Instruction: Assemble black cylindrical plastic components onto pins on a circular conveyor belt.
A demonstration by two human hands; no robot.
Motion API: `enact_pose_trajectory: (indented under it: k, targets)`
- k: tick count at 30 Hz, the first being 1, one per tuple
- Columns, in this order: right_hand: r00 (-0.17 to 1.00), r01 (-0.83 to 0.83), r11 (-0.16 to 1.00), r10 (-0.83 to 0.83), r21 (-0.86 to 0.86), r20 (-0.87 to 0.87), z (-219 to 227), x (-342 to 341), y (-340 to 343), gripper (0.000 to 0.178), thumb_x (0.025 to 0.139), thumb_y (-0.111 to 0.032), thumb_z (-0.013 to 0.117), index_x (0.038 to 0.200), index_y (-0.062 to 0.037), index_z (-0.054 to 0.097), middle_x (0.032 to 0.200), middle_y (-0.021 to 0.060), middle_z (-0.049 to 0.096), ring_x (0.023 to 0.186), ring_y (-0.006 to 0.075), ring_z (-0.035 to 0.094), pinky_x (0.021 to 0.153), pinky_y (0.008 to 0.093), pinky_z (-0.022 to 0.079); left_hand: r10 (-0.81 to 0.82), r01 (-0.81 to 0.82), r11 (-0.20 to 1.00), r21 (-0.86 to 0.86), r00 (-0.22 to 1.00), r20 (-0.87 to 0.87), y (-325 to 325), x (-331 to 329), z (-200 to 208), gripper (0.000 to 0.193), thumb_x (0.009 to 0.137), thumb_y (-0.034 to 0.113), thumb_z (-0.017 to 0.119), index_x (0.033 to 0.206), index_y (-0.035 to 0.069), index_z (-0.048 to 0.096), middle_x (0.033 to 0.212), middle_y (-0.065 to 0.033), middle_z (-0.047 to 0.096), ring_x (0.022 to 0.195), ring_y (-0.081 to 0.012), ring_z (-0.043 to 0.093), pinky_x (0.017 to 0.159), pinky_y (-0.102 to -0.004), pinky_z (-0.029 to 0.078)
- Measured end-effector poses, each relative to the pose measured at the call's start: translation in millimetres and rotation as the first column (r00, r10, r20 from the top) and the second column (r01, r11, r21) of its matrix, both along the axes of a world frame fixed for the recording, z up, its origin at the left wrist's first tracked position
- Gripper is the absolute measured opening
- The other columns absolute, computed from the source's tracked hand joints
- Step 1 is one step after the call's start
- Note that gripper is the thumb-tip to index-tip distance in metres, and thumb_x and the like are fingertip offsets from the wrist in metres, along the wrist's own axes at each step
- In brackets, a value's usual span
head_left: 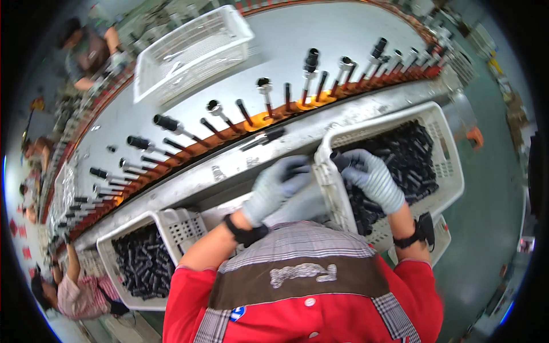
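A short black cylindrical sleeve (338, 160) is pinched by the grey-gloved right hand (370, 175) at the left rim of a white plastic crate (453, 163), its axis slanted up-left; farther left, the grip of the grey-gloved left hand (278, 187) cannot be judged through blur.

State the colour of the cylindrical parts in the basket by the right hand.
The cylindrical parts are black, best seen in the head view.
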State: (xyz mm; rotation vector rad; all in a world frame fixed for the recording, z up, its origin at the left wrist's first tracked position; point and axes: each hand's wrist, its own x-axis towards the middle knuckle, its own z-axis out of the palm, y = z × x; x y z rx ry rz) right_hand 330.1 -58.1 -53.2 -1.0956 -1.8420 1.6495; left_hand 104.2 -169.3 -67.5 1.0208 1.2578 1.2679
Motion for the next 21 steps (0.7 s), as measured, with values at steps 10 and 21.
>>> enact_pose_trajectory:
  k: [10, 21]
  targets:
    - [0.994, -0.027, 0.974, 0.050, 0.224, -0.098, 12, -68, -53, 0.030, 0.091, -0.007, 0.058, 0.120, 0.0013, 0.059, 0.105, 0.0102, 0.066, 0.094, 0.0133, 0.062, 0.084, 0.0260, 0.050, 0.614, -0.399, 0.689, 0.604, 0.765, -0.195, 44, -89, 46, 0.011, 0.090, 0.009, 0.061, 0.082, 0.001, 0.063, 0.081, -0.0079, 0.070, 0.066, -0.0068, 0.057, 0.063, -0.0223, 0.048]
    - [0.988, -0.002, 1.000, -0.001, -0.018, -0.153, 21, -146, -40, 0.019, 0.095, -0.009, 0.054, 0.109, -0.0001, 0.064, 0.095, 0.0051, 0.066, 0.088, 0.0084, 0.060, 0.078, 0.0214, 0.048, 0.594, -0.560, 0.743, 0.367, 0.804, 0.024, 73, -179, 17, 0.027, 0.087, 0.029, 0.069, 0.073, 0.006, 0.062, 0.066, -0.0058, 0.067, 0.052, -0.0060, 0.054, 0.048, -0.0225, 0.041]
